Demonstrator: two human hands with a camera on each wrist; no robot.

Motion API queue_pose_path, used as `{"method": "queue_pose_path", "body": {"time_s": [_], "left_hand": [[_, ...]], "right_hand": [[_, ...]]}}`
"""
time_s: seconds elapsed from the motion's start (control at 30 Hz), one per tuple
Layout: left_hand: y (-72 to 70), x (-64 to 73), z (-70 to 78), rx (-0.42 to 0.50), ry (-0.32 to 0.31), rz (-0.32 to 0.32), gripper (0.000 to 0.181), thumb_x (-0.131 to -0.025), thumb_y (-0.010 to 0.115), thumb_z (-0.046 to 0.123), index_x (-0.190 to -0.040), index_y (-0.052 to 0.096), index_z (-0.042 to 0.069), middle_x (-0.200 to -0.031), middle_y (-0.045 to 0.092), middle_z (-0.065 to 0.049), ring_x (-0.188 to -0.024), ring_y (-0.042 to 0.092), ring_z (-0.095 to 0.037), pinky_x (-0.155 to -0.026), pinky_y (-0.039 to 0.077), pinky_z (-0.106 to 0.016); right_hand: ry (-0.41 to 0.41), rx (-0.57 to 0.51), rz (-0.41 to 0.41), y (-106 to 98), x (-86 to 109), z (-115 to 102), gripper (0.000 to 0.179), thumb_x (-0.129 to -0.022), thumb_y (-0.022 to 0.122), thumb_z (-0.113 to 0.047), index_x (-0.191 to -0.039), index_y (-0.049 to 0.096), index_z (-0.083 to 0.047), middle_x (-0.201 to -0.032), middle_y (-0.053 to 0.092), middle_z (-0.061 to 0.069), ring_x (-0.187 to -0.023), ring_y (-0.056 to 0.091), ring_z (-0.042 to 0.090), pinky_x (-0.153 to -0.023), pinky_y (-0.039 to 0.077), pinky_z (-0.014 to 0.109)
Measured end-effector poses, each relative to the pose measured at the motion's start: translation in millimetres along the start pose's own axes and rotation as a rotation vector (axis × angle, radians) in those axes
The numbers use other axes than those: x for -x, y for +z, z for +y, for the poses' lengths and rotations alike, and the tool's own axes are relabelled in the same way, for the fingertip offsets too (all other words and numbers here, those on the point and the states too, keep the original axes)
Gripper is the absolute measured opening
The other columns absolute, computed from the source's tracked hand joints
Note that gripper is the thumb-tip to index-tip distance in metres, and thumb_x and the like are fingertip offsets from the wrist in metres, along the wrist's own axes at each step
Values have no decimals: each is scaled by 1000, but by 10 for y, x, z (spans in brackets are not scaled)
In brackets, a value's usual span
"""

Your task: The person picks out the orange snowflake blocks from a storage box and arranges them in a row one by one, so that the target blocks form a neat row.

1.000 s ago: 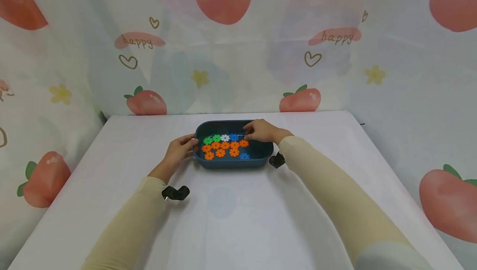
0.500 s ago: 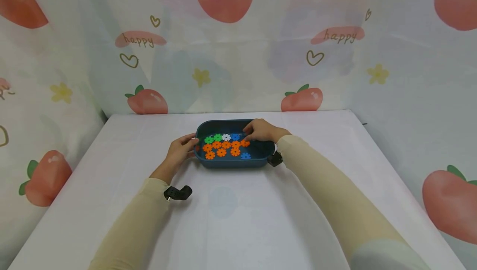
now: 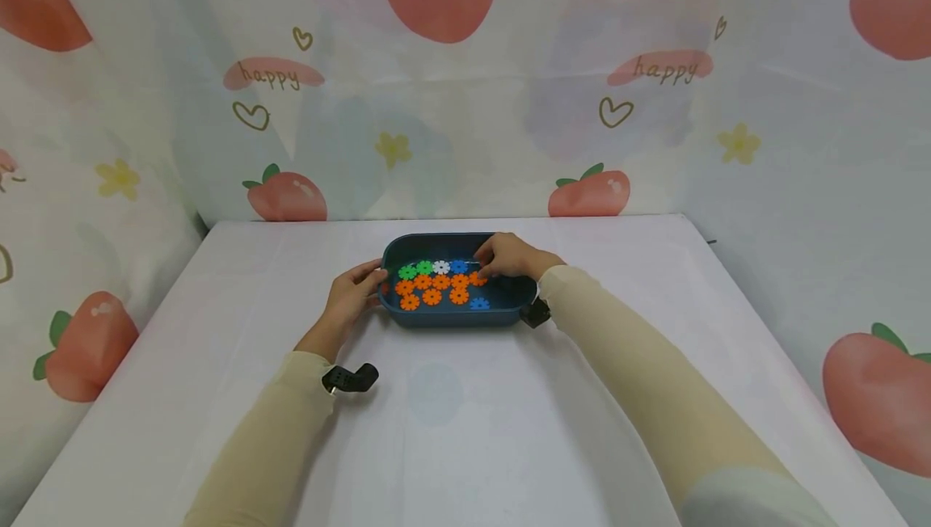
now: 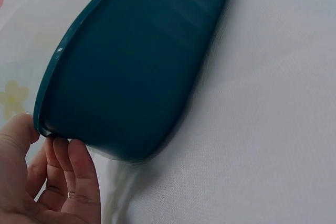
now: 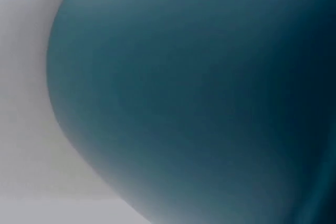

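Head: one smooth, round-cornered blue tray (image 3: 451,319) on white cloth (image 3: 451,462). Inside, flat notched pieces (visible count): 8 orange pieces (image 3: 432,297), 2 green pieces (image 3: 407,271), 2 blue pieces (image 3: 459,267), 1 white piece (image 3: 440,267). Right hand (image 3: 509,255) reaches in; can't tell whether gripping. Left wrist: left hand (image 4: 60,203) pinches rim (image 4: 60,50). Right wrist: curved tray wall, blurred.

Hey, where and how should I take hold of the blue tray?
Likely pinch the tray by its rim at the left end, coming from the left, where the left hand holds it; that thin, raised edge suits a pinch.
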State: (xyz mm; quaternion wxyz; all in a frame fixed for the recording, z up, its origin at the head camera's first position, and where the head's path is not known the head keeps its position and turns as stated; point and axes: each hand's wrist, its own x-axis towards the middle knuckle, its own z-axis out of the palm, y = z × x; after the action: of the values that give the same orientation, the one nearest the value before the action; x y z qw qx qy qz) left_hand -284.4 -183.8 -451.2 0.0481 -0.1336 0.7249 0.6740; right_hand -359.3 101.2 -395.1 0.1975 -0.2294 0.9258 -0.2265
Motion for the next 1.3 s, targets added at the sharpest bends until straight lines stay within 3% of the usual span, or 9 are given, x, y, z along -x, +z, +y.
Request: {"method": "queue_pose_path", "body": {"time_s": [0.33, 0.57, 0.93, 1.3], "left_hand": [[7, -2, -8, 12, -1, 11, 45, -98, 62, 29, -140, 56, 15, -132, 57, -10, -106, 59, -20, -71, 54, -17], [9, -21, -21, 14, -14, 24, 45, -97, 63, 29, -139, 57, 16, -133, 57, -10, -106, 59, -19, -71, 54, -18], [17, -22, -13, 21, -16, 28, 45, -97, 63, 28, -139, 57, 15, -132, 58, -10, -103, 59, -17, -70, 54, -17], [19, -28, -14, 34, -33, 29, 45, -97, 63, 29, -139, 57, 16, -134, 58, -9, -102, 59, -16, -70, 54, -17]], "right_hand": [[16, -22, 32, 52, -15, 6, 41, -90, 71, -12, -127, 63, 3, -113, 69, 17, -86, 68, 19, -83, 57, 29], [42, -9, 91, 117, -21, 3, 39, -88, 74, -14, -123, 66, 3, -110, 69, 16, -91, 65, 21, -86, 55, 31], [99, -6, 166, 194, -69, 8, 35, -82, 80, -16, -114, 73, -2, -104, 70, 12, -87, 61, 19, -81, 53, 31], [84, 26, 182, 224, -75, 9, 26, -81, 81, -15, -103, 76, -2, -97, 73, 11, -83, 61, 19, -78, 53, 30]]}}
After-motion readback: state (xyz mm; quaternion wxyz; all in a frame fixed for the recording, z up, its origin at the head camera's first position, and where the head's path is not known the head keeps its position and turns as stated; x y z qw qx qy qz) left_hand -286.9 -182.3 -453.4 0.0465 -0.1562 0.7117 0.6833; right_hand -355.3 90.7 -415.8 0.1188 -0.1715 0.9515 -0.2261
